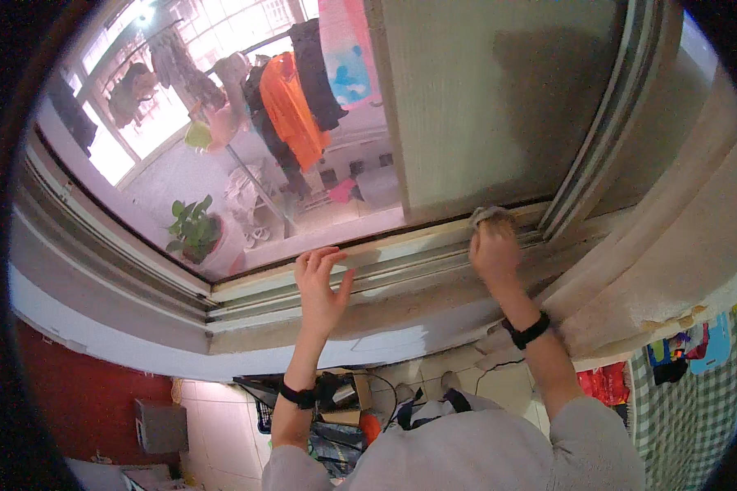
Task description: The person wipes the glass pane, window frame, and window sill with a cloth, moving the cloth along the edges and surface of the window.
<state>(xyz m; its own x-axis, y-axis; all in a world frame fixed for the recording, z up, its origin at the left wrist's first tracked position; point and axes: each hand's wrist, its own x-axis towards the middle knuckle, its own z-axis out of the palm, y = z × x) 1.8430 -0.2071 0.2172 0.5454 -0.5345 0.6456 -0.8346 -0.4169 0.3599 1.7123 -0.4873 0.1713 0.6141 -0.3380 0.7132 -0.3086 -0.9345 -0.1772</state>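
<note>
My right hand (496, 248) is closed around a crumpled greyish cloth (490, 216), which presses on the lower rail of the window frame (405, 245) near its right corner. To the left, my left hand (322, 285) rests with spread fingers against the same lower rail and holds nothing. Glass (344, 215) rises beyond both hands, with a pale translucent panel (460, 123) on its right side. Below the rail run the sliding tracks (405, 270) and the sill (399, 307). Each wrist bears a black band.
Behind the glass are hanging clothes (292, 110) and a potted plant (193, 230). A beige curtain (651, 245) hangs at the right. Below the sill, boxes and bags (338, 423) lie on the tiled floor, with a checked cloth (682, 417) at the lower right and a grey box (161, 425) at the left.
</note>
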